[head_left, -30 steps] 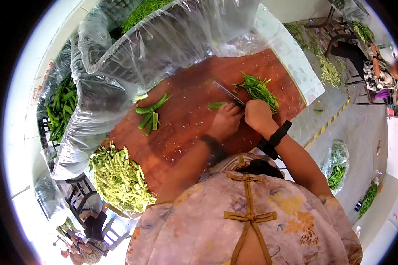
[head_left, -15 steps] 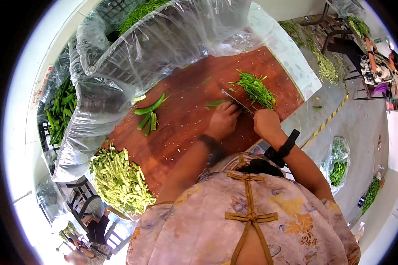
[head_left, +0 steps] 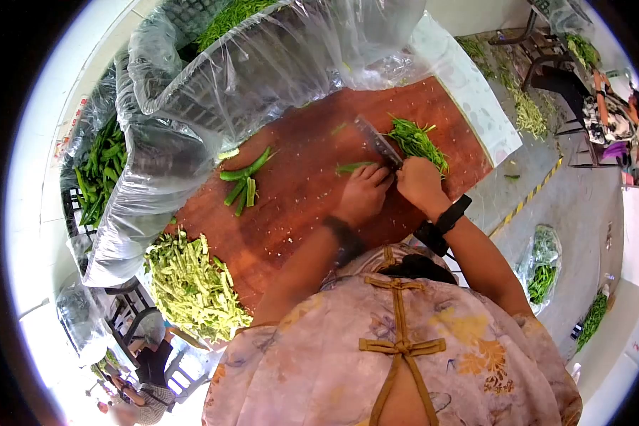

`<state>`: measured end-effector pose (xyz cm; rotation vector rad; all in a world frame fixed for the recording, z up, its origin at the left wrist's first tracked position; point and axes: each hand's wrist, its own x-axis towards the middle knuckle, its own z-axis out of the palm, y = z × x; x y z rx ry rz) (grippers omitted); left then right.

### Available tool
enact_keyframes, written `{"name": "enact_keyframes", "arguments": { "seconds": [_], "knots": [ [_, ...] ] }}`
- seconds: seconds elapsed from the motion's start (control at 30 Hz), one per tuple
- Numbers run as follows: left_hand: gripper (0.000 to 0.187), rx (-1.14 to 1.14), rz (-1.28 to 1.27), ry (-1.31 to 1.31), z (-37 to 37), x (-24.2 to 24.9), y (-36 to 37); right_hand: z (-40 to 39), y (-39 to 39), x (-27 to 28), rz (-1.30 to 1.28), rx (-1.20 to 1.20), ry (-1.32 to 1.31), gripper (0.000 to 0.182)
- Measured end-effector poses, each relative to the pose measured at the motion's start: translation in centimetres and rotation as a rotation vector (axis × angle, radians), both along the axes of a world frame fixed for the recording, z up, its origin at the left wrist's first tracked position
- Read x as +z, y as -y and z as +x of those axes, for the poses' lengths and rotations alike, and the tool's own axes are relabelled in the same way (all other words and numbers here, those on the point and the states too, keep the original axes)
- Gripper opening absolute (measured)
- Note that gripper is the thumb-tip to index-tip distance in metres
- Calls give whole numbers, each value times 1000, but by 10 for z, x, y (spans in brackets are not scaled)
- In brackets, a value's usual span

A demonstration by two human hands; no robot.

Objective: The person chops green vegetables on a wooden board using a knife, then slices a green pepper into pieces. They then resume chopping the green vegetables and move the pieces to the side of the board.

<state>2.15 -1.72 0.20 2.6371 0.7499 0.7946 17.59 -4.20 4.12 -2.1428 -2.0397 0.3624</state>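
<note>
My right hand (head_left: 420,186) grips a knife (head_left: 378,141), its blade slanting up and left over the reddish-brown board (head_left: 298,170). Just left of it, my left hand (head_left: 366,190) presses down with bent fingers on a green pepper piece (head_left: 352,167), whose tip shows past the knuckles; the rest is hidden. Beyond the knife lies a heap of thin green pepper strips (head_left: 417,144). Farther left on the board sit several long green pepper pieces (head_left: 243,183). A big pile of pale pepper cores (head_left: 194,287) covers the near left corner.
Crates lined with clear plastic (head_left: 241,78) border the board's far and left sides, holding whole green peppers (head_left: 103,170) and green strips (head_left: 231,21). On the floor at right stands a bag of peppers (head_left: 543,273). Other people (head_left: 607,106) sit at far right and lower left.
The knife has tilted so more of its flat blade shows, and my right hand has shifted slightly left and up. My left hand stays on the pepper piece.
</note>
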Motion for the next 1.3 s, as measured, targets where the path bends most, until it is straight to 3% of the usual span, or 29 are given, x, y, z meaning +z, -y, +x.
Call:
{"name": "enact_keyframes", "arguments": {
  "seconds": [0.1, 0.17, 0.4, 0.73, 0.9, 1.13, 1.3],
  "knots": [
    [31, 22, 15, -45, -1, 6, 2, 12, 8, 1, 128, -23, 14, 17],
    [31, 26, 5, -50, 0, 5, 2, 14, 19, 8, -68, -71, 45, 19],
    [31, 5, -32, -63, 0, 5, 0, 8, 45, 18, -77, 7, 65, 15],
    [34, 0, -66, -144, -4, 3, -3, 1, 21, 16, -71, 68, 52, 8],
    [33, -21, -39, -61, -4, 0, -5, -14, -13, 6, 38, 68, 12, 12],
    [32, -5, -39, 52, -4, 3, 0, 12, 6, 10, 103, -2, 3, 19],
    [30, 17, -57, 44, -3, 4, 1, 9, 38, 15, -49, 25, 53, 15]
  ]
}}
